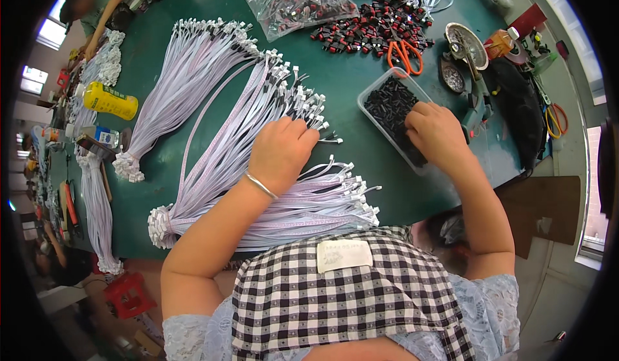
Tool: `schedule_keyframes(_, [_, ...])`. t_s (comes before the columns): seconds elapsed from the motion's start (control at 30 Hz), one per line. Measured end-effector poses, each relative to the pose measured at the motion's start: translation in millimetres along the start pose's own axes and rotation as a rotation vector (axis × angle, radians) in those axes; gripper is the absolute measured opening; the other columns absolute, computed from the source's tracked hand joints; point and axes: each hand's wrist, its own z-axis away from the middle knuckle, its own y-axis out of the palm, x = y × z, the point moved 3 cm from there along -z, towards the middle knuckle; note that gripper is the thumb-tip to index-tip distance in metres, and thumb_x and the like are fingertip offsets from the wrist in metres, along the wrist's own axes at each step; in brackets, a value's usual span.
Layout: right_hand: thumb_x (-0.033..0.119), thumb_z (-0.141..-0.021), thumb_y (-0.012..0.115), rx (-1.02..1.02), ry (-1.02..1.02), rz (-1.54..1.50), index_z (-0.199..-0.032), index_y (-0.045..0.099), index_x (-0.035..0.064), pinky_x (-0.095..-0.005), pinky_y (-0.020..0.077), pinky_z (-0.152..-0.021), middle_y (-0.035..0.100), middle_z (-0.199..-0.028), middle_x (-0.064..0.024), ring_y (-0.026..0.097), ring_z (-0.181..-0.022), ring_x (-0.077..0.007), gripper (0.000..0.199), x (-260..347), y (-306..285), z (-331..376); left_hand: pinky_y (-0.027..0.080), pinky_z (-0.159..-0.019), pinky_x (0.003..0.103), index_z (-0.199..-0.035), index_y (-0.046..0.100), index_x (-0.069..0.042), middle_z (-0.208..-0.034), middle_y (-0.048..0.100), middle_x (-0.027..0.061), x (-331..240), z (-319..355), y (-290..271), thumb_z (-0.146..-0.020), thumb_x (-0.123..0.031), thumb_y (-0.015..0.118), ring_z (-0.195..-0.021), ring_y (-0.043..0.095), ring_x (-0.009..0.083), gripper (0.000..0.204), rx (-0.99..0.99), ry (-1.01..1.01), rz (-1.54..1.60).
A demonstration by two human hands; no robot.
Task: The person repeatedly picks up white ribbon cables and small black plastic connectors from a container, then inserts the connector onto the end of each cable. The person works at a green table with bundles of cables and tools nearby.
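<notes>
Several bundles of white and pale pink flat cables with small white plugs lie on the table. My left hand, a silver bangle on its wrist, is curled over the plug ends of the middle cable bundle, closed around white cable; its fingertips are partly hidden. One cable end sticks out beside it. A front bundle lies under my left forearm. Over the right side of a clear plastic tub my right hand dips its pinched fingers among short black tubes. Whatever they hold is hidden.
Farther left lies another cable bundle, near a yellow bottle. A bag of red-black parts, a loose pile of them and orange-handled scissors are at the back. Metal dishes and a black bag stand right. Co-workers are left.
</notes>
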Motion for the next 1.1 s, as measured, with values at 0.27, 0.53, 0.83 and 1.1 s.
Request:
schedule_keyframes(0.27, [0.017, -0.075, 0.067, -0.052, -0.046, -0.086, -0.091, 0.061, 0.0108, -0.0359, 0.0439, -0.078, 0.059, -0.089, -0.0033, 0.057, -0.089, -0.0221, 0.017, 9.4, -3.1, -3.4, 0.043, -0.062, 0.036, -0.077, 0.059, -0.011, -0.071, 0.051, 0.0038, 3.6, -6.7, -5.9, -0.069, -0.010, 0.069, -0.071, 0.052, 0.0239, 0.012, 0.004, -0.064, 0.017])
schedule_keyframes(0.53, [0.019, -0.076, 0.067, -0.041, -0.007, -0.092, -0.083, 0.060, 0.0097, -0.0388, 0.0453, -0.072, 0.059, -0.081, -0.0051, 0.059, -0.082, -0.0264, 0.014, 0.5, 2.6, -2.9, 0.046, -0.068, 0.037, -0.085, 0.062, -0.007, -0.079, 0.058, 0.0066, -16.1, 4.9, -26.9, -0.074, -0.011, 0.068, -0.077, 0.057, 0.0266, 0.013, 0.175, -0.148, 0.296])
schedule_keyframes(0.83, [0.015, -0.077, 0.066, -0.107, -0.074, -0.093, -0.083, 0.061, 0.0082, -0.0398, 0.0465, -0.068, 0.058, -0.079, -0.0074, 0.059, -0.078, -0.0289, 0.010, 3.6, -16.2, -6.0, 0.047, -0.071, 0.037, -0.097, 0.063, -0.004, -0.084, 0.059, 0.0121, -14.3, 4.3, -19.6, -0.081, -0.005, 0.058, -0.079, 0.057, 0.0295, 0.017, 0.371, -0.228, 0.482])
schedule_keyframes(1.1, [0.014, -0.082, 0.067, -0.004, 0.338, -0.883, -0.082, 0.060, 0.0031, -0.0240, 0.0404, -0.054, 0.054, -0.067, -0.0013, 0.049, -0.060, -0.0088, 0.013, 8.5, -12.8, 3.0, 0.040, -0.054, 0.022, -0.095, 0.060, -0.001, -0.071, 0.053, -0.0012, -18.8, 16.4, -4.3, -0.088, -0.007, 0.056, -0.058, 0.048, 0.0070, 0.010, 0.470, -0.808, 1.158])
